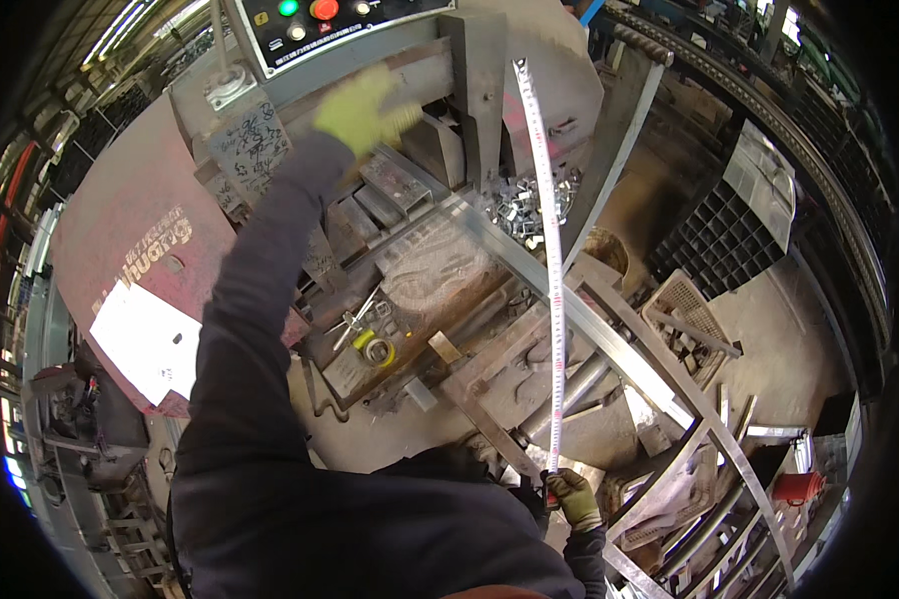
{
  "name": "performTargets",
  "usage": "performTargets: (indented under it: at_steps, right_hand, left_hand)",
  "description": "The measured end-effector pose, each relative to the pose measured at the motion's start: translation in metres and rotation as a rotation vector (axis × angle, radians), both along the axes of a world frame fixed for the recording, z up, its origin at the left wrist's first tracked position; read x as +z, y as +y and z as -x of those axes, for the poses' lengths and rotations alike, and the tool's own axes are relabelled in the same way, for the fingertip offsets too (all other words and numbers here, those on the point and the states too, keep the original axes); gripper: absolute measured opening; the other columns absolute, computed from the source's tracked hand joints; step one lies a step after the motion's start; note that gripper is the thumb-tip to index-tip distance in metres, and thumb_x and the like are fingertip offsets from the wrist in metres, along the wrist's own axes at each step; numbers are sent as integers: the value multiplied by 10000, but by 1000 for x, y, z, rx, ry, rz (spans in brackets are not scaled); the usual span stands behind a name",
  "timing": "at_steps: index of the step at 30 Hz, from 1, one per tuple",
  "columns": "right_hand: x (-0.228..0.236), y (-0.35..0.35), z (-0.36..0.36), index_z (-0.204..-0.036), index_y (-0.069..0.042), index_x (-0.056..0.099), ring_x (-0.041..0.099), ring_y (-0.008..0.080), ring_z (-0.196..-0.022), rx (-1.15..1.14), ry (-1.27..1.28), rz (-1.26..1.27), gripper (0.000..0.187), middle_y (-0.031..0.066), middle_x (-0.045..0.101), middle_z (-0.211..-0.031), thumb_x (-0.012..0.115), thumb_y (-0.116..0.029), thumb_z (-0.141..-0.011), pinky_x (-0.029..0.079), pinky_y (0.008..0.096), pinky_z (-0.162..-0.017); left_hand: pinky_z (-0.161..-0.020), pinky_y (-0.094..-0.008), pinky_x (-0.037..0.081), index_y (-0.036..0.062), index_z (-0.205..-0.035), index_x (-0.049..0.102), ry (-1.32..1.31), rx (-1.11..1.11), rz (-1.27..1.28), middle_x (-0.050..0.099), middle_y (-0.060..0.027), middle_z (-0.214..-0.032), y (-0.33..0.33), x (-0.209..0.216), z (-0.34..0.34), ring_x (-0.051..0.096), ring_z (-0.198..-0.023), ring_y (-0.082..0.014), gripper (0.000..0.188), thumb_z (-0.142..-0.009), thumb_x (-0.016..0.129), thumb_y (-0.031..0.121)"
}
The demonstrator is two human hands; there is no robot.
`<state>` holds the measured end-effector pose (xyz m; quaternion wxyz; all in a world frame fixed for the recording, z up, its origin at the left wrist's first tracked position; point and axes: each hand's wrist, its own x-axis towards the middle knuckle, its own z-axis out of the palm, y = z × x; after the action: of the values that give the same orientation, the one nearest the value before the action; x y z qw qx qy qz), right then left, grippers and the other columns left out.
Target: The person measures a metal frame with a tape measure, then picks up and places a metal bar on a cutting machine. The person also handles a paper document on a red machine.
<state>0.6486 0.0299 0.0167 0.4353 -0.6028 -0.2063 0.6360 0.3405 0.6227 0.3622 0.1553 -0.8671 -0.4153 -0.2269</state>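
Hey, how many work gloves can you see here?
2: one, blurred, on the left hand below the control panel; one on the right hand, gripping the tape measure. More could be hidden.

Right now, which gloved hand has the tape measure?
The right hand, low in the picture, grips the tape measure at its case; the left hand, blurred beneath the button panel, is away from it.

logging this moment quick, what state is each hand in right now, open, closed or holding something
Left hand: gloved and motion-blurred; open or closed cannot be told.
Right hand: gloved, closed, holding the extended tape measure.
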Motion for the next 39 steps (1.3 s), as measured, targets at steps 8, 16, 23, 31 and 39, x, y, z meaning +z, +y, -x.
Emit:
performTargets:
  at_steps: [8, 16, 23, 31, 39]
  right_hand:
    - [-5, -24, 1, -1090, -39, 745, 605, 56, -721, -58, -108, 15, 182, -20, 705, -866, 701, -188, -997, 498, 228, -650]
    - [3, -73, -21, -1133, -48, 743, 598, 50, -703, -157, -51, 81, 215, -33, 696, -856, 675, -219, -1023, 504, 229, -640]
    - [12, -80, -37, -1147, -48, 749, 589, 46, -693, -191, 8, 171, 243, -38, 692, -846, 699, -247, -1015, 495, 228, -627]
    - [6, -69, -42, -1132, -45, 738, 561, 49, -613, -163, -35, 144, 198, -40, 656, -782, 673, -198, -1026, 483, 223, -567]
    - [-6, -69, -58, -1122, -37, 741, 566, 44, -681, -145, -138, 128, 190, -42, 668, -808, 693, -185, -1013, 470, 222, -618]
  left_hand:
    - [-1049, -470, 485, 135, -1383, 618, 372, 579, -187, 503, -142, -1538, 71, 64, -52, 607, -1254, -362, 601, -945, 604, 547]
    - [-1002, -571, 472, 86, -1271, 689, 322, 627, -284, 508, -196, -1476, 85, 56, -63, 616, -1202, -354, 658, -855, 653, 595]
    - [-975, -539, 503, 84, -1208, 711, 258, 641, -221, 552, -174, -1428, 84, 58, -71, 618, -1195, -344, 585, -861, 669, 554]
    - [-933, -491, 533, 89, -1205, 702, 238, 612, -242, 577, -177, -1393, 88, 56, -67, 648, -1136, -335, 562, -880, 642, 544]
    - [-961, -500, 524, 104, -1233, 700, 314, 636, -250, 519, -191, -1484, 91, 51, -60, 621, -1186, -341, 566, -872, 652, 538]
